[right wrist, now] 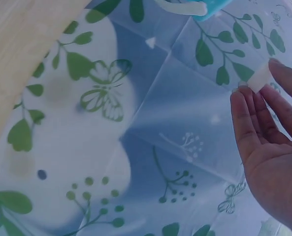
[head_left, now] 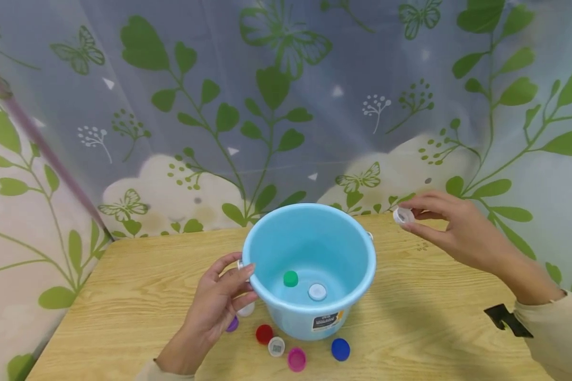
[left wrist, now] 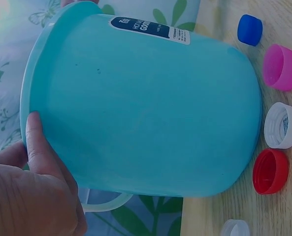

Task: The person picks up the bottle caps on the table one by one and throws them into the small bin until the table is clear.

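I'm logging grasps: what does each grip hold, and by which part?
The left grip holds the bucket by its rim; the right grip pinches a white cap by its side, between thumb and fingertips.

Extends the left hand from the near side, left of centre, reaching far and to the right. Curls the left fingers into a firm grip. Sets the left wrist nearer than the hand. Reaches the right hand in from the right, pointing left and far. Brings the right thumb and fingertips together in a pinch. Positions the right hand farther off than the left. Slants the sleeved right forearm toward the near right. Shows the palm in the right wrist view.
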A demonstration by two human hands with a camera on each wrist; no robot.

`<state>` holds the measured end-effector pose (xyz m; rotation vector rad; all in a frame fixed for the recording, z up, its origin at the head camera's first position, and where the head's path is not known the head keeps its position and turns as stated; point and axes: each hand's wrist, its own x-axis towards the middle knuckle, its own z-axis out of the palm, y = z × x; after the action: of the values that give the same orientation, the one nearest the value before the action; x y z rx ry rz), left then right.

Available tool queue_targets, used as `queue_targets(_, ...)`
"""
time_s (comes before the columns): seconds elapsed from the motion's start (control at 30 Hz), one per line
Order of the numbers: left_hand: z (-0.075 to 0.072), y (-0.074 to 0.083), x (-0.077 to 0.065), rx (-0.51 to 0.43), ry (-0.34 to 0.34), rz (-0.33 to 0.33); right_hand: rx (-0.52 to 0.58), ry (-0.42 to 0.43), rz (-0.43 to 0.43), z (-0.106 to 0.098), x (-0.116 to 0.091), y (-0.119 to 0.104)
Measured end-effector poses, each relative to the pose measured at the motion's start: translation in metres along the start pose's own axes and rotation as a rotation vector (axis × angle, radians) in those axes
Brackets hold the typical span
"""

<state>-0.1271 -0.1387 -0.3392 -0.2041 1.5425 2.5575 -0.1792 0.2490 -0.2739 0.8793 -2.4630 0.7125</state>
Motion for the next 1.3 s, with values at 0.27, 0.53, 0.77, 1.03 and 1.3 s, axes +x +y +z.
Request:
queue_targets(0.27,-0.001,-0.001,0.001,0.003,0.003,-0.007,0.099,-0.031,-0.074,0.017,0.027,-0.013)
queue_targets(0.53,-0.001,-0.002,-0.001,-0.007,0.017,-0.011,0.196,-0.154,-0.047,0.049,0.051,-0.025)
queue_targets(0.77,-0.001,-0.002,-0.001,-0.004,0.004,0.008,0.228,-0.232,-0.023,0.07,0.065,-0.034)
queue_targets(1.03,-0.002,-0.001,0.0,-0.014,0.016,0.005,0.261,-0.28,-0.039,0.091,0.076,-0.042)
queue_targets(1.3,-0.001,0.0,0.001,-0.011,0.013,-0.004,0.214,-0.309,-0.008,0.104,0.073,-0.041)
